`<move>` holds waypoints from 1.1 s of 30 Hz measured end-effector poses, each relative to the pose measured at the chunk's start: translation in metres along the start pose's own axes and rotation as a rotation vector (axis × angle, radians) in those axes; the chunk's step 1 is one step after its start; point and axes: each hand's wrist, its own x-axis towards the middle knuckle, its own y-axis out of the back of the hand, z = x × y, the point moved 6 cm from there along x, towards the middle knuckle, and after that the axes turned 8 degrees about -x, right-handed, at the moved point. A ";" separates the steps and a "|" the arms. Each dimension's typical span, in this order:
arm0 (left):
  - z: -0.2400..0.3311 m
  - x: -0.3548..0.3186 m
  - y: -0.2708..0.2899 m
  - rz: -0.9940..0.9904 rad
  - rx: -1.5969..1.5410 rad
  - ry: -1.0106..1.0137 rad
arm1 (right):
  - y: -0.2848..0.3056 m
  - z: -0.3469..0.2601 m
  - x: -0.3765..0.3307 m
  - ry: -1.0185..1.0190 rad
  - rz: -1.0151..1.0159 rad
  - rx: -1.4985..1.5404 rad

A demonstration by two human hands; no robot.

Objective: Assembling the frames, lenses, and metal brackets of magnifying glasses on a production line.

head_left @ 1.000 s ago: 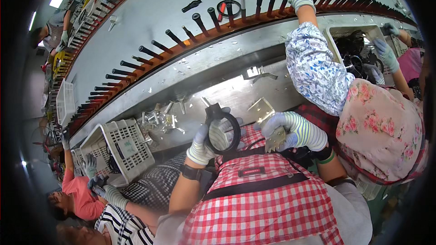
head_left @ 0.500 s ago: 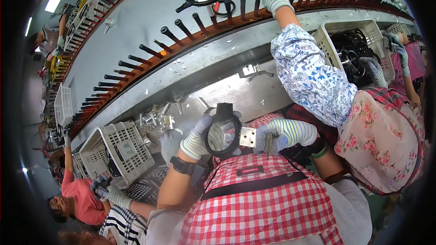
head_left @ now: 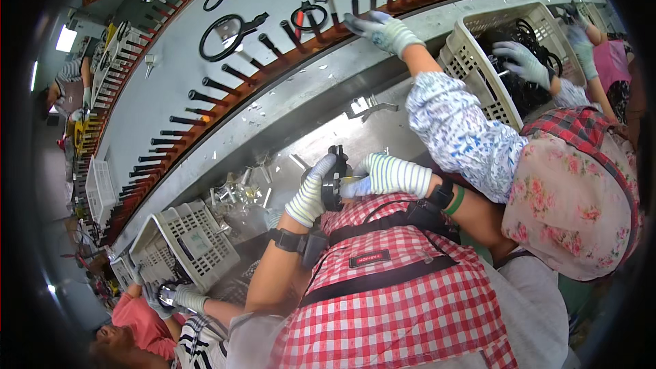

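My left hand point(head_left: 309, 191), in a white striped work glove, grips the left side of a black ring-shaped part point(head_left: 333, 179) held in front of my chest. My right hand point(head_left: 383, 175), gloved the same way, holds the ring's right side. A small metal piece shows between the two gloves; what it is cannot be told. I wear a red-and-white checked apron point(head_left: 389, 294) that fills the lower middle of the view.
A grey conveyor point(head_left: 225, 89) edged with black pegs carries more black rings point(head_left: 225, 29). A co-worker's gloved hand point(head_left: 380, 30) reaches to the pegs. White plastic baskets stand at the left point(head_left: 195, 242) and at the upper right point(head_left: 471, 61). Small metal parts point(head_left: 236, 191) lie on the steel bench.
The black ring has turned from face-on to edge-on between my hands, and both hands have closed in on it. The co-worker's arm has swung left along the pegs.
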 end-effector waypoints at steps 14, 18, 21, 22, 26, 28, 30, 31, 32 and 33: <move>-0.007 0.006 -0.046 -0.065 -0.057 0.088 | 0.024 0.001 -0.021 0.006 0.099 0.113; -0.015 0.001 -0.072 -0.147 0.034 0.162 | 0.031 0.008 -0.031 0.004 -0.046 0.086; -0.024 0.005 -0.077 -0.059 0.012 0.210 | 0.038 0.008 -0.037 -0.041 -0.130 0.066; -0.028 0.005 -0.080 -0.060 -0.011 0.213 | 0.041 0.005 -0.040 -0.019 -0.134 0.014; -0.025 0.003 -0.099 -0.054 0.018 0.119 | 0.047 0.005 -0.044 0.074 -0.142 0.030; -0.024 -0.003 -0.104 -0.015 0.026 0.110 | 0.047 0.005 -0.050 0.051 -0.120 0.001; -0.023 -0.003 -0.103 -0.021 0.031 0.084 | 0.047 0.006 -0.050 0.049 -0.046 -0.132; -0.022 -0.003 -0.100 -0.022 0.033 0.055 | 0.043 0.009 -0.048 0.048 -0.047 -0.137; -0.022 -0.004 -0.100 -0.040 0.021 0.066 | 0.039 0.010 -0.047 0.071 -0.047 -0.076; -0.020 -0.004 -0.097 -0.041 0.015 0.055 | 0.037 0.008 -0.044 0.096 -0.047 -0.020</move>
